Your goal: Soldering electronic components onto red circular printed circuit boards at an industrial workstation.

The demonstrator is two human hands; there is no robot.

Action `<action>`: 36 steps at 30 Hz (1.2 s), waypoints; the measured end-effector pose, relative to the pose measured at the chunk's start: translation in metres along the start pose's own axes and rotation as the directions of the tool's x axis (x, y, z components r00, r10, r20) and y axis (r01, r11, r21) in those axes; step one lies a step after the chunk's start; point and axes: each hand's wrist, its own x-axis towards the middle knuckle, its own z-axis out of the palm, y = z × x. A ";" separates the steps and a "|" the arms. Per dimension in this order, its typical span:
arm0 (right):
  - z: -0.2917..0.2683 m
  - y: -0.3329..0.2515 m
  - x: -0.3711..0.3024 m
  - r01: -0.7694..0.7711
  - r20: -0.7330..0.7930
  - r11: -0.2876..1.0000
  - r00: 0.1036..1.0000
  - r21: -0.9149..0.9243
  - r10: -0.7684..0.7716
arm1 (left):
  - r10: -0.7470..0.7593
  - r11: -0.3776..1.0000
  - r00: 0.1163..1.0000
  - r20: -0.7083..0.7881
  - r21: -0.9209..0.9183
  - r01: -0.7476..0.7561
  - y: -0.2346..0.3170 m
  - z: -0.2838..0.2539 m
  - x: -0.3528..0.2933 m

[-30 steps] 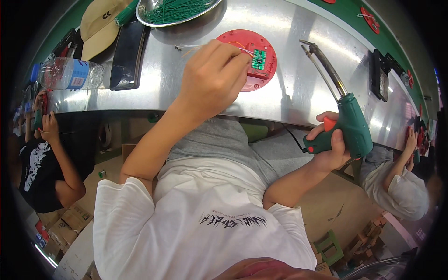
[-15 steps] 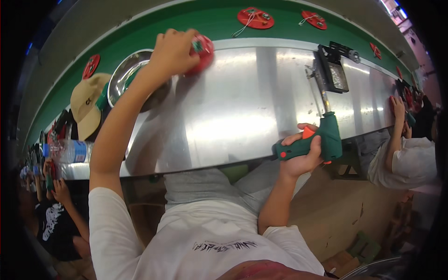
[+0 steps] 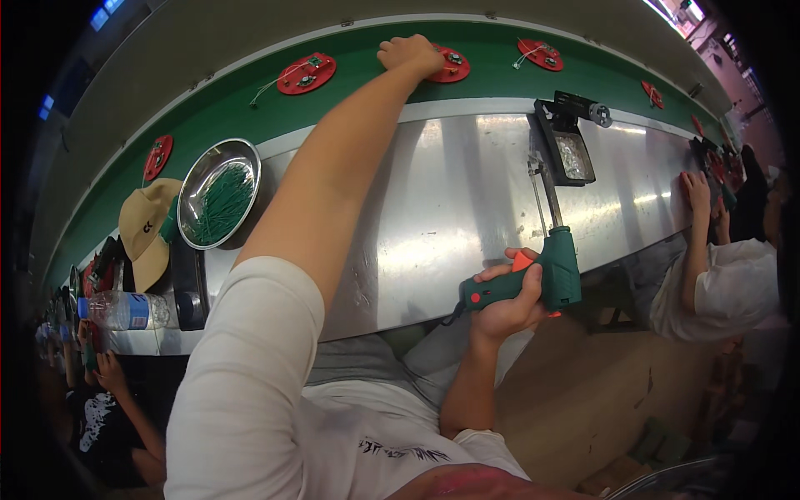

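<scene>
My left hand (image 3: pixel 410 57) reaches across to the green strip behind the bench, fingers curled at the left edge of a red disc (image 3: pixel 452 64) with small electronic parts on it. The hand covers that edge, and the grip shows only in part. In my right hand (image 3: pixel 508 302) is a green soldering gun (image 3: pixel 560 271) with an orange trigger, its fingers wrapped round the handle. The gun's metal barrel points away from me, toward a black soldering stand (image 3: pixel 570 150). Another red disc (image 3: pixel 307 73), with a white wire, lies on the strip left of my left hand.
A steel bowl (image 3: pixel 255 179) of green wire pieces stands on the metal bench (image 3: pixel 417 242), left of my left arm. Beyond it are a beige cap (image 3: pixel 143 237) and a plastic bottle (image 3: pixel 117 310). More red discs (image 3: pixel 542 55) lie along the strip. Other people sit on both sides.
My left hand has moved right and away from the bowl, from one red disc to another; a disc now lies on the strip to its left. The soldering gun stays in my right hand.
</scene>
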 end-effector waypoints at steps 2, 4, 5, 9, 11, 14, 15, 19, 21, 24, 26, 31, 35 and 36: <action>0.001 0.000 -0.001 0.014 -0.014 1.000 1.000 -0.002 -0.014 | -0.048 0.995 0.999 0.021 -0.082 0.049 -0.010 -0.010 0.008; 0.002 0.000 0.000 0.021 -0.004 1.000 1.000 0.004 -0.021 | 0.158 0.971 0.932 0.326 -0.221 -0.087 -0.035 -0.030 0.023; 0.001 0.002 -0.001 0.014 0.006 1.000 1.000 0.002 -0.014 | 0.146 0.974 0.934 0.327 -0.214 -0.078 -0.042 -0.036 0.020; -0.003 0.004 0.000 -0.001 0.017 0.999 1.000 0.052 0.000 | 0.606 0.784 0.669 0.430 -0.468 -0.408 -0.063 -0.090 -0.047; 0.000 -0.003 -0.002 -0.020 0.029 0.999 0.999 0.045 0.019 | 0.721 0.693 0.523 0.455 -0.473 -0.544 -0.090 -0.118 -0.100; -0.003 -0.008 -0.001 -0.021 0.022 0.999 1.000 0.025 0.020 | 0.726 0.658 0.420 0.545 -0.372 -0.654 -0.128 -0.134 -0.173; 0.001 -0.011 0.000 -0.028 -0.011 1.000 1.000 0.013 0.028 | 0.725 0.648 0.416 0.549 -0.338 -0.683 -0.142 -0.135 -0.192; -0.001 -0.010 0.002 -0.106 0.037 0.994 0.994 0.001 0.106 | 0.698 0.713 0.555 0.454 -0.359 -0.603 -0.196 -0.138 -0.240; 0.002 -0.011 0.002 -0.108 0.059 0.994 0.992 -0.015 0.109 | 0.684 0.728 0.608 0.402 -0.341 -0.594 -0.217 -0.142 -0.255; 0.004 -0.015 0.000 -0.097 0.060 0.993 0.993 -0.059 0.101 | 0.740 0.672 0.638 0.214 -0.186 -0.717 -0.236 -0.149 -0.271; -0.001 -0.013 0.001 -0.112 0.060 0.991 0.991 -0.068 0.116 | 0.799 0.599 0.595 0.087 -0.023 -0.800 -0.246 -0.158 -0.272; 0.002 -0.012 0.001 -0.088 0.060 0.991 0.994 -0.097 0.094 | 0.592 0.802 0.791 -0.155 0.014 -0.597 -0.315 -0.172 -0.226; 0.006 -0.014 -0.001 -0.083 0.021 0.994 0.996 -0.074 0.085 | 0.368 0.924 0.929 -0.038 0.131 -0.360 -0.337 -0.154 -0.212; 0.004 -0.012 0.000 -0.081 0.016 0.994 0.996 -0.076 0.082 | 0.334 0.939 0.943 -0.002 0.093 -0.332 -0.336 -0.152 -0.211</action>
